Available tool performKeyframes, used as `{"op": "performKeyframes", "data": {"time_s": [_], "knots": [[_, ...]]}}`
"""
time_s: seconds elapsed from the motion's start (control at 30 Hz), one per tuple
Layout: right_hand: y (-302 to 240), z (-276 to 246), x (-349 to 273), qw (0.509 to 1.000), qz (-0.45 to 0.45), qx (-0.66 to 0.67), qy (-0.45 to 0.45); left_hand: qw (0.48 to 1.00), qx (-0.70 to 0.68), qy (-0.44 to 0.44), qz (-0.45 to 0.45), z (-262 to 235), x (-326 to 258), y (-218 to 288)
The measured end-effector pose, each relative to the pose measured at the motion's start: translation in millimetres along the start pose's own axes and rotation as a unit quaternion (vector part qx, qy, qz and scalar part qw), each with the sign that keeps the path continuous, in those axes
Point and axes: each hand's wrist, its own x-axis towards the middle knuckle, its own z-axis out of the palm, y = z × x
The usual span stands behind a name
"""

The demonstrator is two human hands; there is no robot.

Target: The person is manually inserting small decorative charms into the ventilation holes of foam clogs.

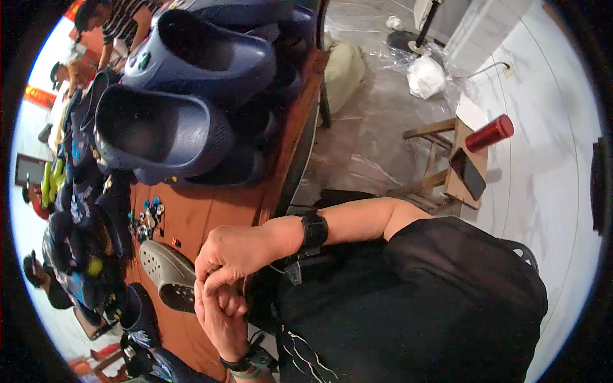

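Resting at the near edge of the wooden table (211,217), the person's two hands are pressed together, the right hand (233,252) folded over the left hand (220,313) with fingers curled; whether anything small sits between the palms cannot be told. The right wrist carries a black watch (313,230), the left wrist a dark band (239,364). Just beside the hands, on the tabletop, lies one grey perforated clog (167,273), sole-side down and apart from the rest, likely set within reach. A little cluster of small coloured shoe charms (145,220) lies just beyond it, too small to count. Farther back, dark blue clogs (166,134) are heaped on one another; two show their openings clearly, and more sit behind and beneath them. Off to the right, a wooden stool (454,172) on the floor holds one red cylindrical bottle (489,133) lying beside one dark phone (468,173), probably kept away from the crowded table.
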Motion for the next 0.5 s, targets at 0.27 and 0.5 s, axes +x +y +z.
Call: {"op": "performKeyframes", "data": {"time_s": [0.27, 0.5], "knots": [[-3.6, -15.8, -32.0, 0.952, -0.1, -0.287, 0.028, 0.978, -0.148, -0.049, -0.139, 23.6, 16.0, -13.6], [-3.0, -31.7, -46.8, 0.957, -0.043, -0.282, -0.054, 0.948, -0.228, -0.083, -0.205, 12.1, 37.0, -39.2]]}}
